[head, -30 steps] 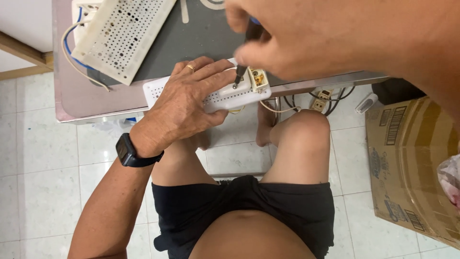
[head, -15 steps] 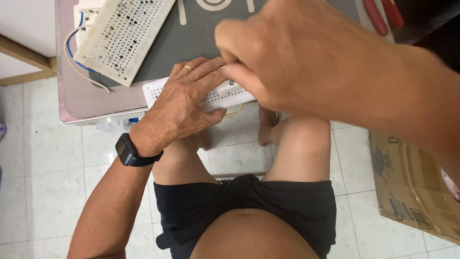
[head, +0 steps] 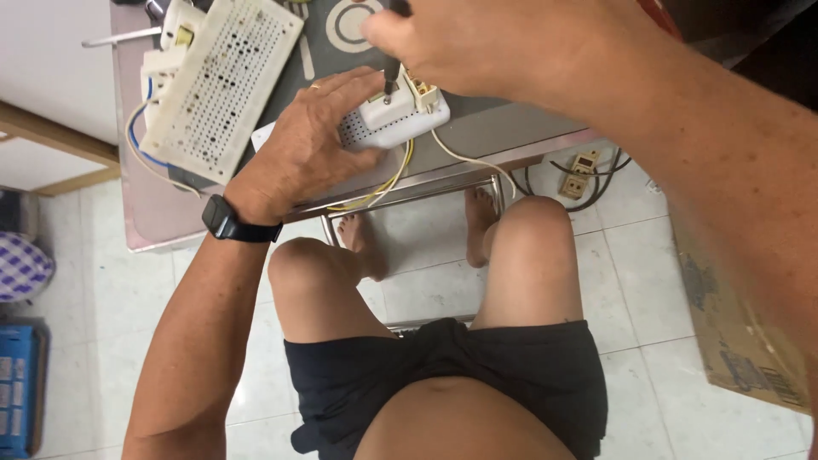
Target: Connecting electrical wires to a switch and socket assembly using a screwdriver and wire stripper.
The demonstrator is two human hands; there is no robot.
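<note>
The left hand (head: 298, 149) lies flat on the white perforated plastic socket block (head: 388, 119) at the bench's (head: 511, 128) near edge. The right hand (head: 477, 43) grips a dark-tipped screwdriver (head: 389, 85), its tip on the block. Steady downward pressure with the tool upright would likely prevent slipping.

Left hand (head: 302, 149) lies palm down, fingers spread forward, wrist straight. Right hand (head: 477, 43) is closed in a grip, forearm crossing from the right.
</note>
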